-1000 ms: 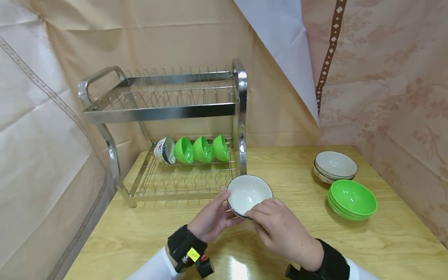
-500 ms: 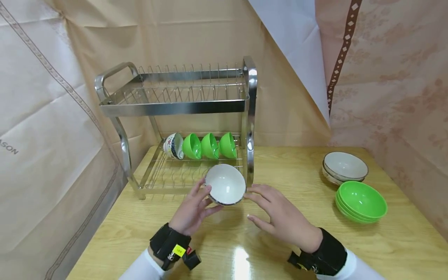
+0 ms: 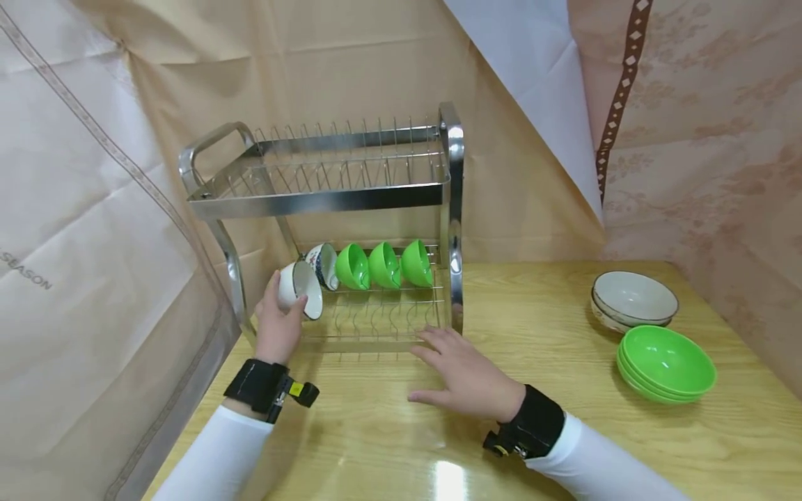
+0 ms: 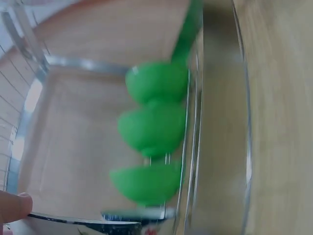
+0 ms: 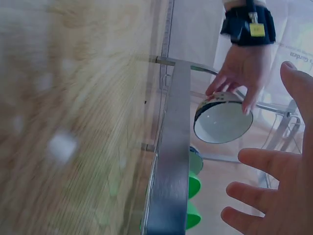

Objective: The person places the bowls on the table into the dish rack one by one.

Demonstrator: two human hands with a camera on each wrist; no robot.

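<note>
My left hand [image 3: 278,321] grips a white bowl with a dark rim [image 3: 301,289] at the left front of the rack's lower shelf. The bowl is tilted on its side, its inside turned to the right. Behind it on the shelf a patterned bowl [image 3: 322,264] stands on edge, followed by several green bowls [image 3: 385,266] in a row. My right hand [image 3: 460,372] holds nothing; its fingers are spread near the rack's right front corner. In the right wrist view the left hand pinches the held bowl [image 5: 222,122] by its rim.
The two-tier metal dish rack [image 3: 319,202] stands on the wooden table [image 3: 532,313]. At the right are a stack of white bowls [image 3: 634,298] and, before it, a stack of green bowls [image 3: 667,363]. Cloth hangs behind and at both sides.
My left hand has carried the white bowl left and up to the rack, turning it on its side. The right hand has let go of the bowl and spread its fingers.
</note>
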